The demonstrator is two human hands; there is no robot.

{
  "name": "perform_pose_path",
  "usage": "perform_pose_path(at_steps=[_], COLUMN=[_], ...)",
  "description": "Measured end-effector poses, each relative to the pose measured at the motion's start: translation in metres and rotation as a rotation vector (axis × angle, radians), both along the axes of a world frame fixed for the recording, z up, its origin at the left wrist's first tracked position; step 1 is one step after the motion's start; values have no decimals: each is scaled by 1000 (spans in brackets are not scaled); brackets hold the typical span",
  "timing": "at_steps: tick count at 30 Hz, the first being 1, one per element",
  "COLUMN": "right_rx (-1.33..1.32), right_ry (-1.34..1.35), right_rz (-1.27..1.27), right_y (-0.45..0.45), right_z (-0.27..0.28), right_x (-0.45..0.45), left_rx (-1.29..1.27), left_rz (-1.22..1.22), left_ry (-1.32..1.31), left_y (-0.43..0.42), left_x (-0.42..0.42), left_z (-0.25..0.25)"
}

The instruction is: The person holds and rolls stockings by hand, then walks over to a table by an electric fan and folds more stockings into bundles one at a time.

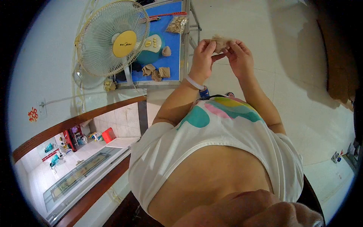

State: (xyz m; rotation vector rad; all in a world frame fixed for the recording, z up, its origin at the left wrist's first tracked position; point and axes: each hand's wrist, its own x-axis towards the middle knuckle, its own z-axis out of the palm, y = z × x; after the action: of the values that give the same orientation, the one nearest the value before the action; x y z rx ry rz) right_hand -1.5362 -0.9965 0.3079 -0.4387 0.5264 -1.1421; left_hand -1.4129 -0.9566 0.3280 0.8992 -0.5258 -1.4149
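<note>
A bunched piece of thin beige cloth (221, 42), sock-like in look, is held up in front of my body between both hands. My left hand (203, 58) pinches its left side with thumb and fingers. On the other side my right hand (239, 59) grips it, thumb on top. The fingertips of the two hands almost meet beneath the cloth, so its lower part is hidden. On the blue table top (172, 51) to my left lie several similar beige folded pieces (164, 72) and a small beige bundle (166, 51).
A yellow-and-white fan (124, 43) with a teal base (149, 56) stands on the table. Near the table's far edge lies a clear bag of beige pieces (176, 24), with a red strip (174, 14) beside it. A doorway at lower left shows a tiled room with a red bin (108, 135).
</note>
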Motion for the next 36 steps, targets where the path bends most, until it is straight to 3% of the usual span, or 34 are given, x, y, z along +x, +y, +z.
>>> perform_pose_path(at_steps=[3, 9, 12, 15, 18, 21, 24, 27, 28, 31, 33, 35, 36], right_rx=[10, 273, 258, 4, -104, -42, -78, -33, 13, 118, 142, 119, 125], right_ry=[49, -97, -72, -78, 536, 284, 462, 417, 423, 479, 567, 693, 695], right_rz=[78, 238, 262, 465, 292, 251, 273, 323, 308, 358, 439, 522, 565], right_y=[-4, -4, -1, -9, 11, 17, 21, 17, 18, 21, 23, 28, 29], right_z=[-3, 15, 26, 4, 28, 31, 17, -15, -22, -52, -64, -67, -74], right_x=[-6, -7, -8, -13, -7, -2, 13, 17, 20, 25, 35, 46, 50], left_rx=[77, 201, 82, 23, -53, -50, -163, -112, -113, 82, 370, 597, 710], left_rz=[15, -25, -272, -317, -151, 81, 212, 334, 425, 516, 685, 937, 882], left_ry=[53, 522, 594, 732, 469, -473, -780, -796, -707, -763, -850, -842, -1024], left_y=[0, 0, 5, 6, 6, 14, 16, 24, 25, 38, 50, 77, 92], left_x=[3, 8, 15, 24, 25, 20, 11, 19, 22, 63, 110, 147, 173], left_z=[6, 5, 3, -3, -1, -1, -16, -32, -50, -103, -167, -196, -236])
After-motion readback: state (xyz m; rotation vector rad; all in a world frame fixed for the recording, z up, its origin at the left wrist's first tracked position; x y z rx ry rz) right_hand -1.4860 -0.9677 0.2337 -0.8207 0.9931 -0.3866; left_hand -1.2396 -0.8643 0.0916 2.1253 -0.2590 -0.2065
